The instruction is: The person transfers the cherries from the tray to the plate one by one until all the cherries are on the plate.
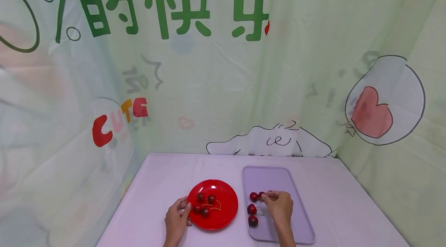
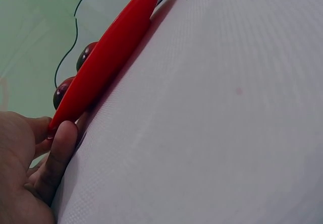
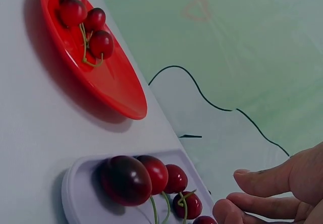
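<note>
My left hand [image 1: 177,218] holds the left rim of a red plate [image 1: 226,216], thumb above and fingers at the edge and below. Several dark red cherries [image 1: 205,212], some with green stems, lie on the plate's left half. The left wrist view shows the plate [image 2: 108,57] edge-on, with the hand [image 2: 25,168] at its rim. Over a lilac tray [image 1: 268,177], my right hand [image 1: 280,206] has its fingertips close beside the tray's cherries [image 1: 253,220]. In the right wrist view the thumb and fingers of this hand [image 3: 282,188] stand apart, nothing visible between them.
Tray and plate sit side by side on a white-covered table [image 1: 167,177], with a strip of cloth between them. Printed pale green curtains [image 1: 223,84] enclose the table at the back and both sides.
</note>
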`<action>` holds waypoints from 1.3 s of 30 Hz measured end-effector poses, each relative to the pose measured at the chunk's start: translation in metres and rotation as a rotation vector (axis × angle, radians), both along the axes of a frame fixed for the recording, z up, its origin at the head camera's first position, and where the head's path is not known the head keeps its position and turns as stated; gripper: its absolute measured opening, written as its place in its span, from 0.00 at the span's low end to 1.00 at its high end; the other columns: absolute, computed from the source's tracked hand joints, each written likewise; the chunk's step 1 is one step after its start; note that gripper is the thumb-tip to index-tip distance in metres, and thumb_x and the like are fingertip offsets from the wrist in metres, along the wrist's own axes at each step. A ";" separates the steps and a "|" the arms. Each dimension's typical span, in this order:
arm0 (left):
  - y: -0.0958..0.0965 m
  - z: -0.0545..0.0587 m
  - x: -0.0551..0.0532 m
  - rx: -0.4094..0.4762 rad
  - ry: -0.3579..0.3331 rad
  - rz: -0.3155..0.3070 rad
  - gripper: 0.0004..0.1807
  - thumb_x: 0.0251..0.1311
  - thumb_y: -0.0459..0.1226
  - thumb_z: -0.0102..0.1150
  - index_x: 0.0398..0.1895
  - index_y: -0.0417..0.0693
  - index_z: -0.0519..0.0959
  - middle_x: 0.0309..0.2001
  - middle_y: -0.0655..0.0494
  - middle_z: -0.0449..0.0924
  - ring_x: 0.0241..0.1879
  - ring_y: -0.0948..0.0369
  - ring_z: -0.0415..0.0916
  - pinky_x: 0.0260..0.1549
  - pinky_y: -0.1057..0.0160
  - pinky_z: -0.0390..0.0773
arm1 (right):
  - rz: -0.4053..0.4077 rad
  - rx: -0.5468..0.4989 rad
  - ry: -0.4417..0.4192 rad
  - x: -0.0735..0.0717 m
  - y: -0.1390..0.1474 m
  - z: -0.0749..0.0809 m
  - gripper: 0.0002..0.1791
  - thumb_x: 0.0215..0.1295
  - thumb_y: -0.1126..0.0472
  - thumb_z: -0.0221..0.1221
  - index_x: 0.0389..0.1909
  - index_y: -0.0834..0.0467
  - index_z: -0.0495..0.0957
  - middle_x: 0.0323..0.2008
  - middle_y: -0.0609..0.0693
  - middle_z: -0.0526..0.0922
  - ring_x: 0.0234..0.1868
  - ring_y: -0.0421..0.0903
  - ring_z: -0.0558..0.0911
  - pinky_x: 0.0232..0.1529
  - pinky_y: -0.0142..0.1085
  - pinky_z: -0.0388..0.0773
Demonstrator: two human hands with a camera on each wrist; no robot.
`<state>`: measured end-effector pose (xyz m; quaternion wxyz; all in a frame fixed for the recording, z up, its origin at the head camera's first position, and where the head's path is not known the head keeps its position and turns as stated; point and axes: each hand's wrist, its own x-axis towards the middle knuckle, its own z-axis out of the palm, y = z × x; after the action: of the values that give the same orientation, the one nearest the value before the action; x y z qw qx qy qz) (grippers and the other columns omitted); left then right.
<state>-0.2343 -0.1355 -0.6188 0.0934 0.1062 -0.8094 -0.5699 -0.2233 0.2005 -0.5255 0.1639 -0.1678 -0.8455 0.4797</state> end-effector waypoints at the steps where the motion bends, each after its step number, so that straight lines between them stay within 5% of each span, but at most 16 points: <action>1: 0.000 0.000 0.000 0.005 -0.001 -0.003 0.21 0.77 0.35 0.64 0.69 0.39 0.81 0.48 0.41 0.89 0.18 0.61 0.80 0.21 0.66 0.86 | -0.005 -0.002 -0.007 0.000 0.001 -0.001 0.09 0.64 0.64 0.75 0.36 0.69 0.91 0.28 0.59 0.92 0.28 0.39 0.84 0.35 0.37 0.76; 8: 0.001 0.002 0.001 0.001 -0.008 0.002 0.21 0.77 0.34 0.65 0.69 0.39 0.81 0.49 0.41 0.89 0.18 0.61 0.80 0.21 0.66 0.86 | -0.025 0.004 -0.044 0.000 0.004 -0.006 0.08 0.63 0.65 0.74 0.35 0.69 0.91 0.28 0.60 0.92 0.33 0.50 0.86 0.37 0.38 0.76; 17: 0.000 0.002 0.002 0.003 -0.001 -0.004 0.20 0.77 0.34 0.65 0.69 0.40 0.81 0.48 0.41 0.89 0.17 0.61 0.80 0.21 0.66 0.85 | 0.001 0.021 -0.062 0.001 0.003 -0.015 0.08 0.59 0.66 0.76 0.33 0.69 0.90 0.26 0.58 0.91 0.31 0.50 0.85 0.36 0.41 0.76; 27: 0.001 0.005 0.000 0.007 -0.011 0.004 0.21 0.77 0.34 0.64 0.69 0.40 0.81 0.49 0.41 0.89 0.18 0.61 0.81 0.21 0.66 0.86 | 0.016 0.085 -0.086 0.002 0.001 -0.022 0.09 0.54 0.67 0.79 0.33 0.68 0.91 0.38 0.68 0.91 0.42 0.68 0.88 0.46 0.58 0.82; 35: 0.001 0.004 0.001 -0.005 -0.022 0.009 0.21 0.77 0.35 0.65 0.70 0.40 0.81 0.50 0.40 0.89 0.18 0.61 0.81 0.23 0.68 0.86 | 0.023 0.066 -0.106 -0.002 0.002 -0.038 0.08 0.52 0.69 0.78 0.33 0.66 0.92 0.30 0.61 0.90 0.32 0.55 0.87 0.35 0.45 0.77; 39: 0.001 0.003 0.001 -0.008 -0.022 0.007 0.21 0.77 0.35 0.65 0.70 0.40 0.81 0.49 0.41 0.89 0.18 0.61 0.81 0.23 0.68 0.86 | 0.016 0.084 -0.109 -0.004 0.002 -0.044 0.06 0.51 0.70 0.78 0.32 0.65 0.92 0.28 0.59 0.90 0.32 0.56 0.86 0.35 0.47 0.77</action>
<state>-0.2330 -0.1344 -0.6153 0.0869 0.1148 -0.8122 -0.5653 -0.2269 0.2022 -0.5691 0.1207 -0.1797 -0.8739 0.4353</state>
